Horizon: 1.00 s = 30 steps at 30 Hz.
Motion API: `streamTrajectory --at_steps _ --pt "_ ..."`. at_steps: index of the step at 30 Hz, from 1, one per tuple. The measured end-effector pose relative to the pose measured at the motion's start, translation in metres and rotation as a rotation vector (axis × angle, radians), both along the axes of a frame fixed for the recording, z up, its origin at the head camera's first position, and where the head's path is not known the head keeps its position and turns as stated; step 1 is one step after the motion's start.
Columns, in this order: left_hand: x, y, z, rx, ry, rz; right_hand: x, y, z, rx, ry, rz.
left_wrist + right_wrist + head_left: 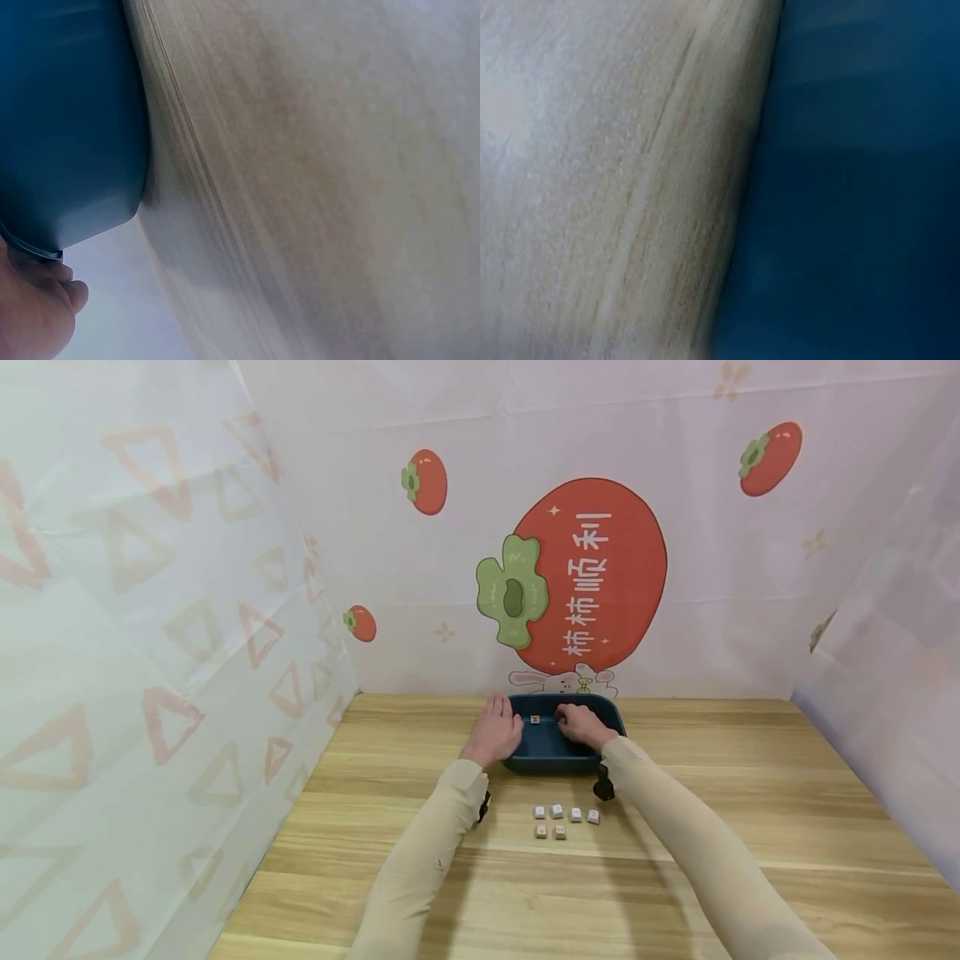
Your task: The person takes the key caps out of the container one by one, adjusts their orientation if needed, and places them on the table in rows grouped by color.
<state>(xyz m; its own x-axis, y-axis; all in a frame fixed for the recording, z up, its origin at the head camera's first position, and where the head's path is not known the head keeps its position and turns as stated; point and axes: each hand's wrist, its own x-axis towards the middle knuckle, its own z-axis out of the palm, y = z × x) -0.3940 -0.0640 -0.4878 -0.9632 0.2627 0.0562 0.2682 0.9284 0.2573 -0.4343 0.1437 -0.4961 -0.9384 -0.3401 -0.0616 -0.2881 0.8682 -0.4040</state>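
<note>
A dark blue rectangular basin (561,766) stands against the back wall. My left hand (495,732) holds its left rim, thumb on the inner side and the other fingers outside. Those fingertips (73,294) show past the rim in the left wrist view. Inside the basin, my right hand (585,725) reaches down with bent fingers; whether they hold something is hidden. A small keycap-like block (535,720) with a dark mark lies on the basin floor, between the hands. In front of the basin are several small keycap-like pieces: a white row (575,815) and two pinkish ones (560,832).
The wood-grain table (360,827) runs up to a cloth backdrop (420,568) printed with persimmons. Another cloth (187,635) with triangles hangs on the left. Dark wrist cameras (603,784) sit below the basin's front corners.
</note>
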Motion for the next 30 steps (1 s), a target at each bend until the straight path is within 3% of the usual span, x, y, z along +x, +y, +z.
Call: streamTrajectory --at_steps 10,17,23,30 --pt "-0.002 0.001 -0.003 -0.005 0.009 0.002 0.002 0.005 0.005 0.054 -0.015 -0.011" --pt "-0.004 0.001 -0.006 0.003 0.008 0.011 0.006 0.009 0.009 0.003 -0.051 -0.049" --pt "-0.005 0.002 -0.004 0.003 0.004 0.0 0.01 0.013 0.017 -0.064 0.012 -0.054" --pt "-0.005 0.001 -0.006 0.009 -0.003 -0.003 0.018 0.017 0.024 -0.083 0.068 0.006"
